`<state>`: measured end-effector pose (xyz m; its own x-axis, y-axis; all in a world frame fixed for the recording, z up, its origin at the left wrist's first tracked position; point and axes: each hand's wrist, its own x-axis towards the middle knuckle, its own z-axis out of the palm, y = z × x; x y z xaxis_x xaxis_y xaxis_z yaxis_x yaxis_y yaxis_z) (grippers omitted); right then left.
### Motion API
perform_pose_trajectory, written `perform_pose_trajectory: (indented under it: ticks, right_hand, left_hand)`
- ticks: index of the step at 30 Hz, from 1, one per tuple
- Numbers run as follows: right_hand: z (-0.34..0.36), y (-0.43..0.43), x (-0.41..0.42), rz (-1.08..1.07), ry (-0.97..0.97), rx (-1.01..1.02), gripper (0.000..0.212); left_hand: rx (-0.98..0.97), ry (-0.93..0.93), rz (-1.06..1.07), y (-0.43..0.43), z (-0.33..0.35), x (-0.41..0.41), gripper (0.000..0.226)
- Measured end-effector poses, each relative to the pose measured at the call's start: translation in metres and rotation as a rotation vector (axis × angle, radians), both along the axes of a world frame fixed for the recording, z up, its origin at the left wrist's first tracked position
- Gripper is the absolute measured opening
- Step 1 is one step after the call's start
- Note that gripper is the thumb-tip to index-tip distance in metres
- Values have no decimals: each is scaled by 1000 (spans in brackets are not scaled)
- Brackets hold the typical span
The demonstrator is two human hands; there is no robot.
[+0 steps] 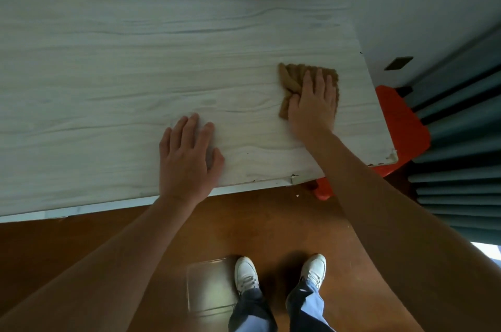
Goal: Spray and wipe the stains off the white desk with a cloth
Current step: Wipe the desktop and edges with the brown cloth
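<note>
From my head camera, looking down, both my bare forearms reach forward over the near edge of the bench [108, 74]. My right hand [313, 104] lies palm down on the brown cloth [291, 79], fingers straight and close together, pressing it flat against the top rather than curling round it. The cloth sits toward the right end of the bench, well in from the near edge; its ribbed left side is bunched into folds that stick out past my thumb, and a strip of it shows beyond my fingertips and along the right of my hand. My left hand [187, 158] rests flat on the bare surface nearer the front edge, apart from the cloth, fingers relaxed and slightly spread, holding nothing. The bench top is white with pale grey wood-grain streaks, and a few small dark specks [248, 153] show between my two wrists; the front edge is chipped near the right corner. An orange plastic piece [401, 120] juts out from under that right end. Beyond it hangs a pleated teal curtain [461, 142] against a white wall [420, 6]. Below lies a brown floor [271, 223], where my left shoe [245, 273] and right shoe [314, 268], both white, stand under blue jeans, with a clear plastic box [208, 285] just beside the left one.
</note>
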<state>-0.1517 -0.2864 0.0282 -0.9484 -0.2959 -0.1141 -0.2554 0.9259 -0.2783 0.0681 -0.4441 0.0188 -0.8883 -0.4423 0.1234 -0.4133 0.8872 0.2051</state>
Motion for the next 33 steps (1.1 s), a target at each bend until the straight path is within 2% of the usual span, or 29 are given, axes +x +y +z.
perform_pose_trajectory:
  ticks: [5,8,10,18,25,28,33]
  right_hand:
    - [0,-21,50,370,22,-66,61]
    - [-1,16,90,604,-8,-76,60]
    - [-2,52,99,659,-29,-48,59]
    - [8,153,41,395,-20,29,56]
    - [-1,94,59,3,-2,-29,61]
    - [-4,74,79,37,0,-36,62]
    - [-5,62,110,262,44,-80,59]
  left_hand:
    - [-19,-12,0,0,1,0,58]
    - [-24,-12,-2,0,-1,0,57]
    - [-19,-17,3,0,-2,-1,57]
    - [-13,-19,5,1,-2,-1,57]
    - [6,-26,19,4,5,-2,59]
    - [10,-27,23,5,7,-3,59]
    - [0,-49,24,4,5,-3,59]
